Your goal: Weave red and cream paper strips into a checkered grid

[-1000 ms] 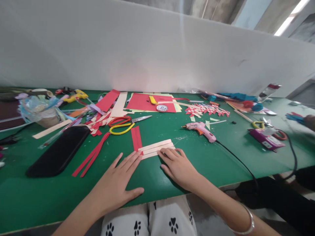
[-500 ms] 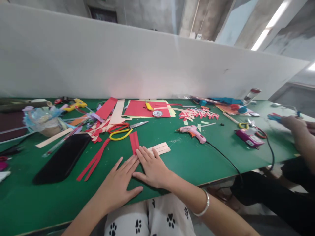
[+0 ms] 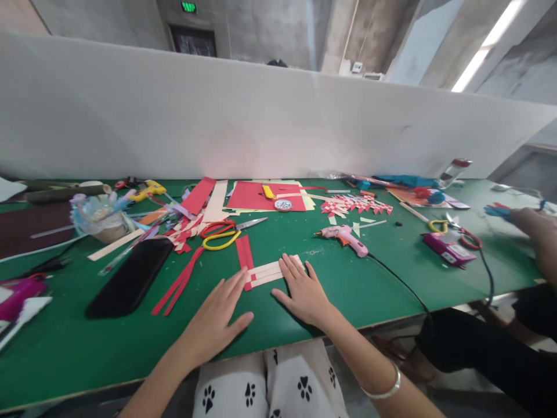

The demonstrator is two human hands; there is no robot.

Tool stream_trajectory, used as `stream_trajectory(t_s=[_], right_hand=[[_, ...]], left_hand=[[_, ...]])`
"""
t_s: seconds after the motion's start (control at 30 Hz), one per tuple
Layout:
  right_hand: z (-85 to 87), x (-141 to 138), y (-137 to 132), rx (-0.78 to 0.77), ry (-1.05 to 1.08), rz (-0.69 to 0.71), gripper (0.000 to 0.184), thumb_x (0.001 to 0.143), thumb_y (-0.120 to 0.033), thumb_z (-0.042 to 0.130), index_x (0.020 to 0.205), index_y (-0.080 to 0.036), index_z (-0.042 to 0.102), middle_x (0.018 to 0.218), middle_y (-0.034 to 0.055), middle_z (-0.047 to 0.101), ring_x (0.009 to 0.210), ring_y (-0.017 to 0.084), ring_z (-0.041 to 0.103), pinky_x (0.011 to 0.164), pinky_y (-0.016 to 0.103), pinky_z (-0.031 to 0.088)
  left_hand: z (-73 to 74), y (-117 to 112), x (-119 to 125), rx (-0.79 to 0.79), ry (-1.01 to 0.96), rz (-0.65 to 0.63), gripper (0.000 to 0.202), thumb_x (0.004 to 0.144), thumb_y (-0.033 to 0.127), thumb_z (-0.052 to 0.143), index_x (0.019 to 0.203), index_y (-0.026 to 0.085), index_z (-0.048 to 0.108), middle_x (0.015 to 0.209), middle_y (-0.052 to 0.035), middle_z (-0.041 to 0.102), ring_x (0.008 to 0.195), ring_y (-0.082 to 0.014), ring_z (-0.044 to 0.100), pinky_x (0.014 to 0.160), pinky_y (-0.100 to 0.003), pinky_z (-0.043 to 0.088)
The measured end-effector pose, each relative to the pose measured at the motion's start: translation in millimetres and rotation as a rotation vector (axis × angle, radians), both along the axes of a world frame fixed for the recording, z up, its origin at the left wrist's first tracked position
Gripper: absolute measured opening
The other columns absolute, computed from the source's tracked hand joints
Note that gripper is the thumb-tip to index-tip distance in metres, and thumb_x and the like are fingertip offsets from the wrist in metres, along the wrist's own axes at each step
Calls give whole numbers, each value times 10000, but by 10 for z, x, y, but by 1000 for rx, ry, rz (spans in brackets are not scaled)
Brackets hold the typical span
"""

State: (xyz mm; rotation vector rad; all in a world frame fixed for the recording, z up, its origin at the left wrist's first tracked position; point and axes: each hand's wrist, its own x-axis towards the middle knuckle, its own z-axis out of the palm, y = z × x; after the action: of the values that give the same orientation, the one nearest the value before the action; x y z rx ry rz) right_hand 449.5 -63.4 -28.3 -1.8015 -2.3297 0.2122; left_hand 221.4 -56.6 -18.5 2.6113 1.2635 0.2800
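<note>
Cream paper strips [image 3: 267,273] lie side by side, crossing the lower end of red paper strips [image 3: 244,253] so that they form a corner. My right hand [image 3: 303,289] rests flat over the right end of the cream strips, fingers stretched out. At the crossing, my left hand [image 3: 220,316] touches the red and cream paper with its fingertips, thumb held apart. Scissors [image 3: 221,233] with red and yellow handles lie beyond the left hand. Left of it are long narrow red strips [image 3: 178,287].
A pink glue gun [image 3: 346,238] with a black cord lies right of centre. Woven red-and-white pieces [image 3: 354,204], red sheets [image 3: 248,194] and a yellow cutter [image 3: 268,191] lie behind. A black pouch [image 3: 130,278] is at left. Another person's hand [image 3: 533,223] is at far right.
My right hand has slid rightward along the cream strips, uncovering the crossing with the red paper. My left hand stays near that crossing. The view has tilted up slightly.
</note>
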Motion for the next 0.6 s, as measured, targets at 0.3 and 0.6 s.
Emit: stream_trajectory(t_s=[0.3, 0.6], right_hand=[[-44, -1, -5, 21, 19, -7, 659, 883, -538, 262, 1405, -135, 263, 1467, 90, 204, 1357, 236, 198, 1085, 494, 152], [-63, 0, 0, 1, 36, -15, 671, 883, -541, 244, 1409, -124, 247, 1475, 66, 180, 1365, 216, 168, 1097, 479, 103]], left_hand=[[72, 244, 230, 35, -108, 112, 387, 891, 385, 383, 1190, 181, 520, 1125, -97, 529, 1055, -235, 504, 916, -381, 434], [88, 418, 98, -100, -143, -42, 346, 852, 355, 481, 1161, 217, 551, 1090, -70, 522, 1041, -218, 507, 931, -363, 415]])
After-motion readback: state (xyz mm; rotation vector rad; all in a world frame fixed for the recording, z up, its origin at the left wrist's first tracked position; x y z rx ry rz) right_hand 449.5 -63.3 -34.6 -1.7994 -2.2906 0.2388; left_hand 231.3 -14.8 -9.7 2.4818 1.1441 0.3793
